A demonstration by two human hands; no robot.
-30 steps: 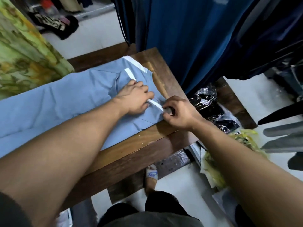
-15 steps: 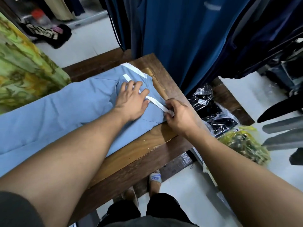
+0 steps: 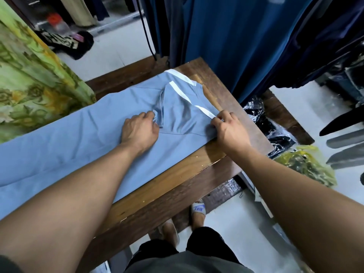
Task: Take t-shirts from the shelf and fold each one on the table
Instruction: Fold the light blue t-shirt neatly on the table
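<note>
Two bare hands work a light blue t-shirt [image 3: 78, 138] that lies spread flat along the wooden worktop [image 3: 177, 174], its body running off the left edge of view. At far left a green and yellow patterned cloth [image 3: 29, 79] hangs just beside the shirt's far edge, and beyond it a black printed garment [image 3: 67, 43] lies on the pale floor.

Near the middle, the left hand [image 3: 138, 132] rests on the shirt with its fingers [image 3: 149, 115] curled, bunching a fold of blue fabric at the inner edge of a folded-over sleeve. That sleeve panel carries a white stripe [image 3: 187, 99] running diagonally toward the right; a second white band edges the shirt at the worktop's far corner.

To the right, the right hand [image 3: 228, 129] sits at the shirt's end near the worktop's right side, its fingers [image 3: 220, 118] pinching the near end of the white stripe.

Dark blue garments [image 3: 236, 40] hang behind the worktop. Further right, on the floor, lie black items in clear plastic [image 3: 262, 119] and a yellow plastic bag [image 3: 307, 164]. Below the worktop's near edge a foot in a white sandal [image 3: 199, 209] shows.
</note>
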